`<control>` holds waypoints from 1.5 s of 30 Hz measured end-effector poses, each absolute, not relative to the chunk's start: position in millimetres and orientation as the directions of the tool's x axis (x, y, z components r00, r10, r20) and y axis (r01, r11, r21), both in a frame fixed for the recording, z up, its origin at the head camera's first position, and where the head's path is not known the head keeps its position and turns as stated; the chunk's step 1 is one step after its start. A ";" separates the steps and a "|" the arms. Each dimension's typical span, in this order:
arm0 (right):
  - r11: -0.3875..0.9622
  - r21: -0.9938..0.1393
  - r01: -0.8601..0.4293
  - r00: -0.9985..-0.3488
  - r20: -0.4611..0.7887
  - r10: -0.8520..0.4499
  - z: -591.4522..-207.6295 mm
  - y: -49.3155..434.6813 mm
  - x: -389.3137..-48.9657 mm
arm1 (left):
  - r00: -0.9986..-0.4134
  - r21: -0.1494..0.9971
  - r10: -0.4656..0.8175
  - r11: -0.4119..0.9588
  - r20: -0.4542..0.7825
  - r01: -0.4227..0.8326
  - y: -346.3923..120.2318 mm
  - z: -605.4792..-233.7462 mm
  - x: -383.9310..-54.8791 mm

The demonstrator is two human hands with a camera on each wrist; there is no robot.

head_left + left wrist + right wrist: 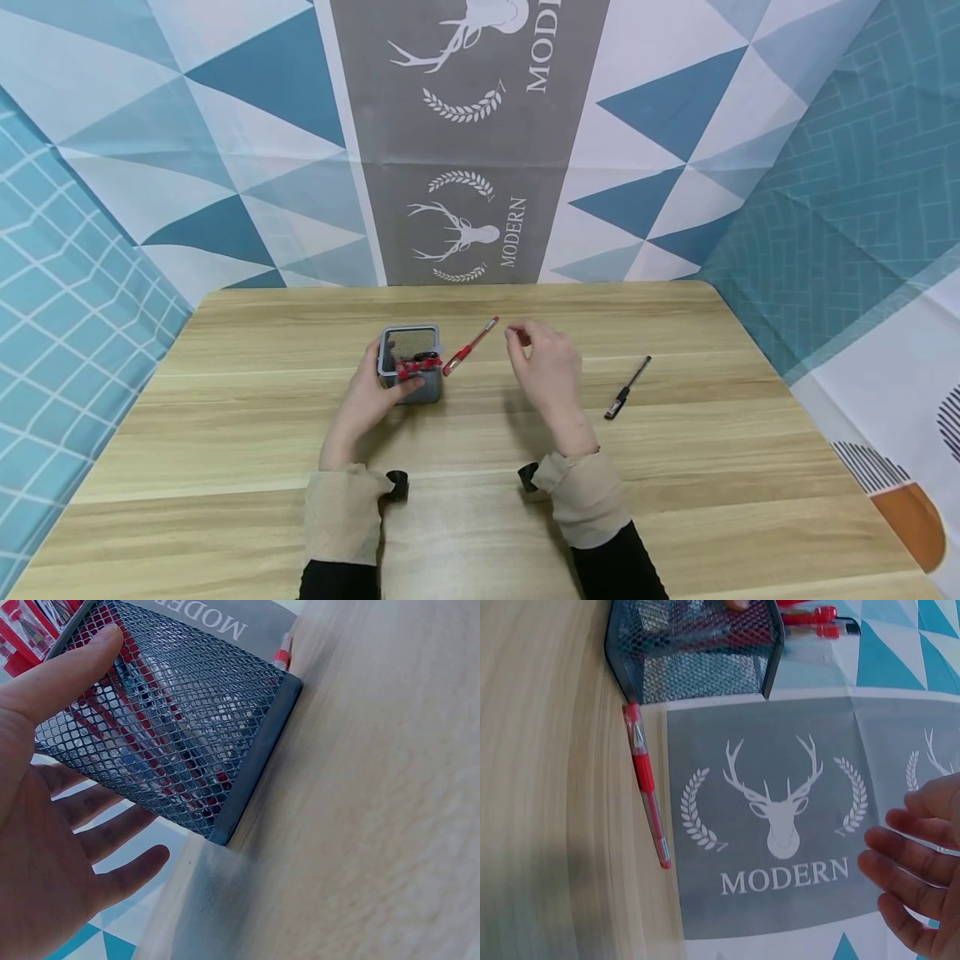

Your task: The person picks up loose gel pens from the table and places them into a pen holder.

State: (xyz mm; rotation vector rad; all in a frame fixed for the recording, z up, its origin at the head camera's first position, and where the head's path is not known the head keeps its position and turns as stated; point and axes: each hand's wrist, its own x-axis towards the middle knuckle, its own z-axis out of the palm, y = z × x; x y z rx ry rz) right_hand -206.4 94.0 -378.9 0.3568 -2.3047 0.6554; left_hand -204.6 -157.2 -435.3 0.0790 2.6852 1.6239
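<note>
My left hand (364, 405) holds a dark mesh pen holder (424, 393) on the table, thumb on its near side and fingers at the other side. In the left wrist view the thumb presses the mesh of the holder (217, 697). Several red-capped pens and a dark one (422, 363) stand in it. Just right of the holder lies a red pen (468, 348), seen full length in the right wrist view. Above the table, right of that pen, my right hand (551, 367) has loosely bent fingers with nothing visible in them.
A black pen (628, 388) lies on the wooden table (712, 483) to the right of my right hand. Beyond the table's far edge hangs a patterned cloth (465, 150) with deer prints. Blue patterned cloths flank both sides.
</note>
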 end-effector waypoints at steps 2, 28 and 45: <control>0.842 -0.364 -0.397 -0.733 0.678 -0.053 -379.0 96.8 -207.0 | -0.999 0.883 0.044 0.467 0.025 0.043 -157.2 -434.9 -204.4; 0.910 -0.346 -0.227 -0.882 0.469 -0.041 -380.2 128.0 -209.5 | -0.999 0.875 0.042 0.483 -0.006 0.015 -156.9 -434.8 -203.4; 0.947 -0.316 -0.060 -0.995 0.090 -0.033 -378.9 157.5 -213.8 | -0.999 0.878 0.044 0.478 0.010 0.030 -156.5 -434.3 -203.9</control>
